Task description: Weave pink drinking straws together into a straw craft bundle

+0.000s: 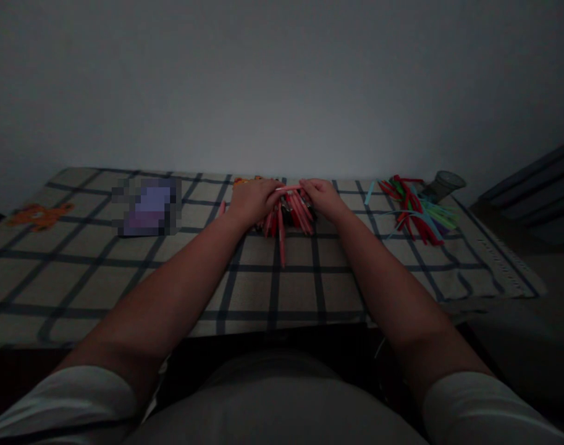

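Note:
Both my hands reach to the far middle of a table covered in a checked cloth [272,290]. My left hand [251,201] and my right hand [324,198] pinch the two ends of one pink paper strip [288,188], held level between them. Under the hands lies a heap of pink and red strips [288,216], and one long pink strip [281,244] points toward me. The fingers of both hands are closed on the held strip.
A pile of red, green and blue strips [416,210] lies at the far right, beside a glass jar [443,183]. A blurred purple object [147,207] sits at the far left, an orange paper shape [38,215] further left. A wall stands behind the table.

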A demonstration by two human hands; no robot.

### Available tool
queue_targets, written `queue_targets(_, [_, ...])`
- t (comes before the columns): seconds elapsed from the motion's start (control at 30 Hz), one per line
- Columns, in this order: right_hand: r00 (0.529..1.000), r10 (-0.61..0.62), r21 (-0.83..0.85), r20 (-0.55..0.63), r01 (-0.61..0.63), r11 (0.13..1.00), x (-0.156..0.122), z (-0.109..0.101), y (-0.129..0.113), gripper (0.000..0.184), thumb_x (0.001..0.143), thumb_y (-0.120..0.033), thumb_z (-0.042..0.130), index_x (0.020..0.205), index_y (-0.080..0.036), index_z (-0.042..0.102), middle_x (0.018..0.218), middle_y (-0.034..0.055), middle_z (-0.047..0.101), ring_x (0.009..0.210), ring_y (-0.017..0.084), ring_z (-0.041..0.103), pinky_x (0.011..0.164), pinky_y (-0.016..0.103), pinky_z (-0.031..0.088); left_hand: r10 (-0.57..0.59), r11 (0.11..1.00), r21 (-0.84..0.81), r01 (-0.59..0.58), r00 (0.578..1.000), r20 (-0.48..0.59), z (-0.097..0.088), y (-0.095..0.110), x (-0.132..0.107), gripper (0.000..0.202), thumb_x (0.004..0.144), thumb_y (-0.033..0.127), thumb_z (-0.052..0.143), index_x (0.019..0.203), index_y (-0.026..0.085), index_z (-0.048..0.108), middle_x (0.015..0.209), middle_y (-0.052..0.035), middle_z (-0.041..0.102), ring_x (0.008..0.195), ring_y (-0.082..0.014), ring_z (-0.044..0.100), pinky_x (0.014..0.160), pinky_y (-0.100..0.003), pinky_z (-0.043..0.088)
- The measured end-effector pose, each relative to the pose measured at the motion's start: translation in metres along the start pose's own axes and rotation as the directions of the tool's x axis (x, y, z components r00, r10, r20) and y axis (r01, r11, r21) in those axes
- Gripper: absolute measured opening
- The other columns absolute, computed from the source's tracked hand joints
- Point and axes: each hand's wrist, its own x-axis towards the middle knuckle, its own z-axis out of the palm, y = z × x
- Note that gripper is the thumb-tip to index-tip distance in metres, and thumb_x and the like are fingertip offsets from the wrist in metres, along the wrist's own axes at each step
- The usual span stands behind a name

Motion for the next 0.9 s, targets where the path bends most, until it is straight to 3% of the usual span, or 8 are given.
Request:
queue_targets(0.27, [1.000, -0.010, 0.004, -0.021, 0.010, 1.000, 0.003, 0.001, 0.008, 0.063, 0.106, -0.079, 0.074, 0.074, -0.025, 0.063, 0.072, -0.0010, 0.055, 0.072, 0.018, 0.047, 0.070, 0.034, 0.038, 0.008, 1.000, 0.029, -0.008, 1.000, 0.000, 0.000, -0.001, 0.000, 0.052, 0.129, 0.050, 0.045, 0.159, 0.029, 0.082, 0.157, -0.0108, 0.086, 0.147, -0.0355, 0.080, 0.108, -0.043, 0.060])
queue_targets(0.43, [0.997, 0.062, 0.079, -0.054, -0.058, 0.995, -0.001, 0.005, 0.001, 0.074, 0.102, -0.094, 0.070, 0.074, -0.027, 0.057, 0.072, -0.0006, 0.054, 0.070, 0.018, 0.048, 0.068, 0.033, 0.039, 0.050, 0.999, -0.012, -0.051, 0.996, -0.071, 0.004, -0.005, -0.001, 0.048, 0.127, 0.047, 0.050, 0.159, 0.031, 0.082, 0.154, -0.0106, 0.087, 0.145, -0.0320, 0.079, 0.110, -0.041, 0.058])
queue_targets(0.6, [1.000, -0.014, -0.061, -0.013, 0.013, 0.998, -0.007, 0.005, -0.010, 0.081, 0.101, -0.100, 0.063, 0.067, -0.027, 0.053, 0.068, -0.0020, 0.046, 0.070, 0.018, 0.043, 0.070, 0.035, 0.036, 0.074, 0.997, -0.028, -0.077, 0.994, -0.078, 0.008, -0.007, 0.000, 0.046, 0.126, 0.044, 0.053, 0.156, 0.027, 0.084, 0.149, -0.0132, 0.088, 0.143, -0.0316, 0.079, 0.111, -0.040, 0.057])
queue_targets(0.73, [0.997, -0.074, -0.123, 0.002, 0.073, 0.990, -0.006, 0.003, -0.009, 0.074, 0.103, -0.090, 0.066, 0.068, -0.027, 0.052, 0.070, -0.0034, 0.041, 0.073, 0.018, 0.040, 0.073, 0.036, 0.036, 0.079, 0.997, -0.016, -0.081, 0.994, -0.074, 0.008, -0.008, 0.000, 0.046, 0.127, 0.042, 0.052, 0.158, 0.029, 0.083, 0.153, -0.0119, 0.086, 0.145, -0.0296, 0.078, 0.111, -0.038, 0.057])
queue_targets(0.9, [0.998, -0.060, -0.115, -0.003, 0.060, 0.992, -0.004, 0.003, -0.006, 0.046, 0.109, -0.053, 0.068, 0.073, -0.026, 0.057, 0.073, -0.0031, 0.046, 0.075, 0.018, 0.042, 0.074, 0.035, 0.035, 0.069, 0.997, 0.042, -0.067, 0.996, -0.052, 0.008, -0.007, 0.000, 0.048, 0.129, 0.046, 0.048, 0.161, 0.031, 0.081, 0.153, -0.0095, 0.087, 0.145, -0.0287, 0.079, 0.106, -0.037, 0.057])
